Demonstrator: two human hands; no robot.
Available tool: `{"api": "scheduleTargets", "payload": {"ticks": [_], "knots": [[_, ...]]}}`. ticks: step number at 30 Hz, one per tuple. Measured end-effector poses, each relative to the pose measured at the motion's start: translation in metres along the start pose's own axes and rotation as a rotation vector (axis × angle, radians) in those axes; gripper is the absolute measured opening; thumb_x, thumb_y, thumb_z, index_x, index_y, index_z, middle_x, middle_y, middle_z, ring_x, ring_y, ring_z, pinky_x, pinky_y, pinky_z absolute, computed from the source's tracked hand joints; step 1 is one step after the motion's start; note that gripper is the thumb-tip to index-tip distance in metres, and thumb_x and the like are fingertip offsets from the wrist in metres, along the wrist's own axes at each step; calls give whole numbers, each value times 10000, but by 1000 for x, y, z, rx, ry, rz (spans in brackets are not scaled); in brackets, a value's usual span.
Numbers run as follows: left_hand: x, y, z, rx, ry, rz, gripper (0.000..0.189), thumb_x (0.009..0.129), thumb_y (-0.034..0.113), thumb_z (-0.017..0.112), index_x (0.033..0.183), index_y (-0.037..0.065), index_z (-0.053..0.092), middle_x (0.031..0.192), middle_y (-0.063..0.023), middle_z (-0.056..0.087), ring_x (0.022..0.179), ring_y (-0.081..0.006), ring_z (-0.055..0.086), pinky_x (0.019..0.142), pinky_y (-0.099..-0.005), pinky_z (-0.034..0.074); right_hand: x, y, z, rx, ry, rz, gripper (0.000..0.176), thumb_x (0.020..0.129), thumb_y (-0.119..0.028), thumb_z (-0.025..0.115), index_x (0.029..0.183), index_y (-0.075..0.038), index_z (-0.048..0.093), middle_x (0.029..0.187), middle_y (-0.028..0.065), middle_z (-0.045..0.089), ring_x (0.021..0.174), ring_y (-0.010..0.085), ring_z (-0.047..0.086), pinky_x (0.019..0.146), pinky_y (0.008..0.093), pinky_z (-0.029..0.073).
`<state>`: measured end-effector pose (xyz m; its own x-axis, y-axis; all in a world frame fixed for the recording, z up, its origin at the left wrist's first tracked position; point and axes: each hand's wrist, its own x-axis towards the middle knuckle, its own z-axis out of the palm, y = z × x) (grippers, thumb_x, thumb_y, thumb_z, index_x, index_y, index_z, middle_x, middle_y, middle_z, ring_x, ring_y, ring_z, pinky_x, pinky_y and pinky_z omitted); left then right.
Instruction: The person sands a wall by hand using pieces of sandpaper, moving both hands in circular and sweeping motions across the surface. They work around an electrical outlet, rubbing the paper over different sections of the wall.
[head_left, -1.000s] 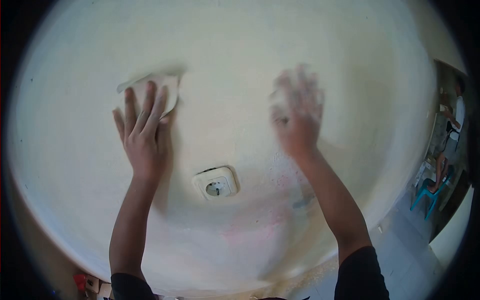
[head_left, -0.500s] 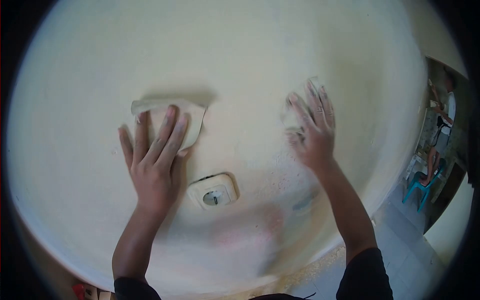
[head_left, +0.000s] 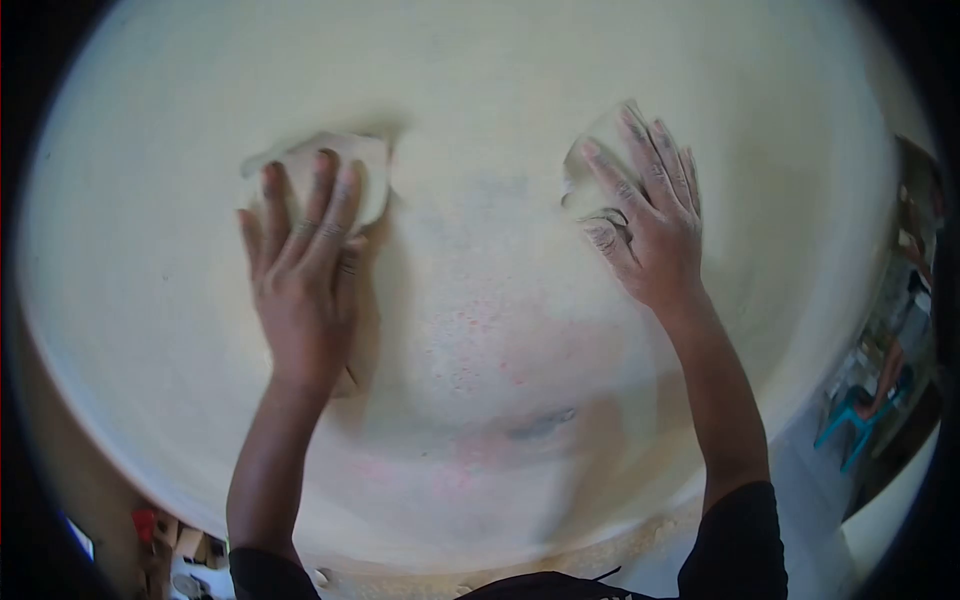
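Note:
My left hand (head_left: 303, 265) lies with fingers spread on a pale sheet of sandpaper (head_left: 372, 165), holding it flat against the cream wall (head_left: 480, 130). Further right, my right hand (head_left: 655, 225) presses another piece of sandpaper (head_left: 590, 165) to the same wall. Its thumb is bent at the sheet's lower edge, where the paper curls. Pale dust coats the fingers of both hands. Behind my left wrist, only an edge of the wall socket (head_left: 346, 384) shows. Between the hands and below them, the wall has reddish specks (head_left: 470, 325) and a grey smudge (head_left: 545, 422).
At the far right, another person (head_left: 905, 330) is at a blue plastic chair (head_left: 862, 418), partly cut off by the view's edge. Boxes (head_left: 192, 545) and a red object (head_left: 145, 524) sit on the floor at lower left. Tiled floor (head_left: 800, 500) shows at lower right.
Both hands have slid up and to the right along the wall with their sandpaper. My view has turned right too, and the socket is now mostly hidden behind my left wrist.

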<state>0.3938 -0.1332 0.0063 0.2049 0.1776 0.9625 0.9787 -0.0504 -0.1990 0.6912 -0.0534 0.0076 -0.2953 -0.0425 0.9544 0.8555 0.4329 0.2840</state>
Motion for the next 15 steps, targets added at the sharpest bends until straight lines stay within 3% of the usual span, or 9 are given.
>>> {"api": "scheduleTargets", "payload": {"ticks": [6, 9, 12, 15], "knots": [[-31, 88, 27, -7, 29, -61, 477, 889, 71, 536, 1365, 104, 539, 1465, -101, 452, 1433, -392, 246, 1148, -567, 151, -5, 24, -11, 211, -15, -212, 521, 717, -342, 737, 1222, -416, 634, 1506, 24, 398, 1391, 348, 342, 1134, 553, 261], [-60, 93, 39, -43, -9, -95, 511, 851, 121, 587, 1359, 150, 553, 1416, -50, 519, 1388, -409, 335, 1141, -590, 166, -2, 45, -8, 181, -63, -218, 494, 744, -270, 726, 1219, -381, 643, 1506, 19, 401, 1395, 366, 332, 1133, 539, 273], [-67, 72, 29, 88, -13, -123, 502, 848, 100, 562, 1348, 145, 564, 1409, -46, 527, 1383, -393, 354, 1145, -589, 143, -9, 62, -12, 118, 20, -48, 448, 795, -260, 692, 1228, -365, 638, 1507, -8, 403, 1399, 357, 333, 1140, 516, 275], [-60, 70, 35, 42, 96, -236, 526, 832, 38, 522, 1351, 113, 554, 1424, -80, 506, 1408, -394, 308, 1150, -576, 130, -50, 24, -1, 120, -24, 15, 420, 844, -239, 643, 1247, -358, 626, 1494, -22, 425, 1398, 338, 344, 1139, 505, 280]]}}
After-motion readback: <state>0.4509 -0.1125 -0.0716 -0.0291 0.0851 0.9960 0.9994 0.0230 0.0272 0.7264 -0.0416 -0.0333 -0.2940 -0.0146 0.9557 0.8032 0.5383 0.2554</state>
